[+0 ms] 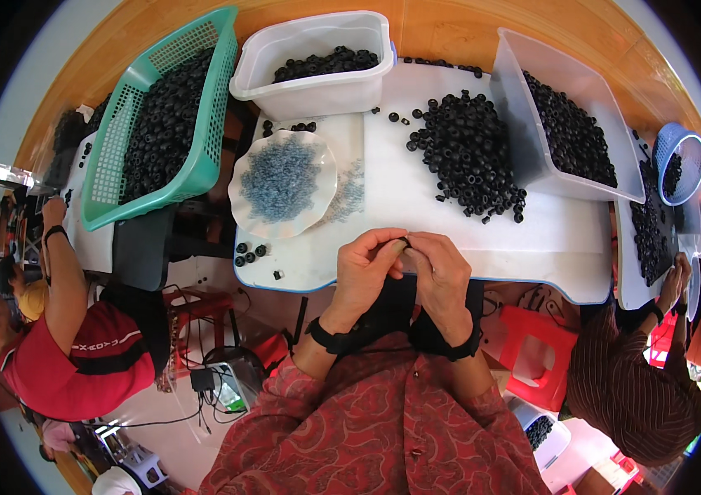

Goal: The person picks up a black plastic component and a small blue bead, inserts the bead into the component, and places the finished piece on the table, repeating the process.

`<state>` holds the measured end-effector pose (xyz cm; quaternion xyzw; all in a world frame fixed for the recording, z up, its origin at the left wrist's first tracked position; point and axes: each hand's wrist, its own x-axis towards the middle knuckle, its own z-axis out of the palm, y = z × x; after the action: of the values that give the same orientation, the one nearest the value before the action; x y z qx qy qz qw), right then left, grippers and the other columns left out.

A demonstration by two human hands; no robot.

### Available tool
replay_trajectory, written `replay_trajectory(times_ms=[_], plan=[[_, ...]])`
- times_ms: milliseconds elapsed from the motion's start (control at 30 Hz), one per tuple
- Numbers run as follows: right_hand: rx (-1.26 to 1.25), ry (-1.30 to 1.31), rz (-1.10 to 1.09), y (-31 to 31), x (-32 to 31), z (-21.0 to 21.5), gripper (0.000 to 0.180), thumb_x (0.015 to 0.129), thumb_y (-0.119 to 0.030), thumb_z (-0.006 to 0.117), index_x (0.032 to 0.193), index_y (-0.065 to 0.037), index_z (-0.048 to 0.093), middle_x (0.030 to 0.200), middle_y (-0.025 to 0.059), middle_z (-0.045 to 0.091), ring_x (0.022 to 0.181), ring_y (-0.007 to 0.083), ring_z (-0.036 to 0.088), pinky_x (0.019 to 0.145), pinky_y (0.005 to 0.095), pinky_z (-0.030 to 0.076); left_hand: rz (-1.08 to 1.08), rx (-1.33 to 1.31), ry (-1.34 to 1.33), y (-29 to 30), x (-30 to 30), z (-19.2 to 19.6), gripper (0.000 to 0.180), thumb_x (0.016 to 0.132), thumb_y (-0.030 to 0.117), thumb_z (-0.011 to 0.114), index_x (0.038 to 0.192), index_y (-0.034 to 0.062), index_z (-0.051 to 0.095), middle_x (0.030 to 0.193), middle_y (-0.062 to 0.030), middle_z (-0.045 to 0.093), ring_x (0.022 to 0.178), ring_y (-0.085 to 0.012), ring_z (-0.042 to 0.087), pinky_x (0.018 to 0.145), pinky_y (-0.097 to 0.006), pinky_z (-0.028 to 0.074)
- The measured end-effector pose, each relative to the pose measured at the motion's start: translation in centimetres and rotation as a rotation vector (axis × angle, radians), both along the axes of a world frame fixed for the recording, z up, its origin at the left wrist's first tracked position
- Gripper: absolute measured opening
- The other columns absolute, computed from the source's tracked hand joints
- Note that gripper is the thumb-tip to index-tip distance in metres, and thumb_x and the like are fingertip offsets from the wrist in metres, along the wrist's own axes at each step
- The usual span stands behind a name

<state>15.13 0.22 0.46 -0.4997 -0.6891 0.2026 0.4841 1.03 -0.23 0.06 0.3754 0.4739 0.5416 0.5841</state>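
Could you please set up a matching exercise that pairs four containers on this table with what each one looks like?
Things:
1. basket on the left
2. tub at the top centre
3. scalloped plate
4. small round basket on the right

Descriptions:
A. white, holds pale blue pieces
B. blue, holds black rings
C. teal mesh, full of black rings
D. white rectangular, black rings inside

Pairs: 1-C, 2-D, 3-A, 4-B

Your sleeves (pixel 383 429) are deep red with a darker swirling paisley pattern, and both wrists carry black bands. On the white tabletop (pixel 416 198), the loose heap of small black rings (pixel 470 153) lies beside a white scalloped plate (pixel 283 185) of pale blue-grey bits. At the table's left edge, the teal plastic mesh basket (pixel 161 115) holds more black rings.
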Motion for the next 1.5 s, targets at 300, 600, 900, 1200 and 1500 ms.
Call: replay_trajectory(times_ms=[300,600,900,1200,1500], plan=[[-0.206,0.191,0.029,-0.8,0.4,2.6,0.017,0.08,0.006,0.075,0.095,-0.001,0.074,0.091,0.0111,0.072,0.08,0.0187,0.07,0.071,0.027,0.054,-0.086,-0.075,-0.316,-0.4,-0.8,0.4,0.021,0.098,0.006,0.064,0.117,-0.0018,0.069,0.081,-0.0037,0.067,0.066,-0.0084,0.061,0.058,-0.021,0.053],[-0.066,0.085,0.058,-0.3,0.5,2.6,0.016,0.081,0.002,0.077,0.096,-0.002,0.073,0.089,0.0106,0.069,0.071,0.0191,0.068,0.061,0.0275,0.053,-0.103,-0.085,-0.401,-0.2,-1.1,0.5,0.022,0.098,0.007,0.063,0.118,-0.0024,0.068,0.079,-0.0041,0.066,0.066,-0.0097,0.061,0.06,-0.021,0.053],[-0.189,0.235,0.07,-0.4,0.1,2.2,0.018,0.084,0.003,0.074,0.101,-0.002,0.073,0.094,0.0088,0.068,0.081,0.0165,0.066,0.07,0.026,0.052,-0.129,-0.181,-0.651,0.1,-1.5,0.2,0.023,0.099,0.008,0.063,0.118,-0.0026,0.067,0.079,-0.0044,0.066,0.067,-0.0105,0.061,0.061,-0.021,0.052],[-0.237,0.363,0.102,-0.3,-0.2,1.8,0.018,0.089,0.004,0.069,0.106,-0.002,0.073,0.097,0.0083,0.068,0.086,0.0149,0.065,0.073,0.0243,0.051,-0.12,-0.219,-0.766,0.1,-1.7,0.3,0.022,0.098,0.005,0.062,0.118,-0.004,0.067,0.089,-0.0069,0.069,0.072,-0.0102,0.062,0.062,-0.022,0.053],[-0.226,0.341,0.088,-0.3,-0.3,1.7,0.018,0.088,0.005,0.069,0.105,-0.002,0.072,0.097,0.0087,0.068,0.086,0.0157,0.065,0.074,0.0248,0.051,-0.119,-0.209,-0.72,0.2,-1.6,0.4,0.022,0.098,0.006,0.063,0.117,-0.0038,0.067,0.089,-0.0063,0.069,0.072,-0.0098,0.063,0.062,-0.022,0.055]])
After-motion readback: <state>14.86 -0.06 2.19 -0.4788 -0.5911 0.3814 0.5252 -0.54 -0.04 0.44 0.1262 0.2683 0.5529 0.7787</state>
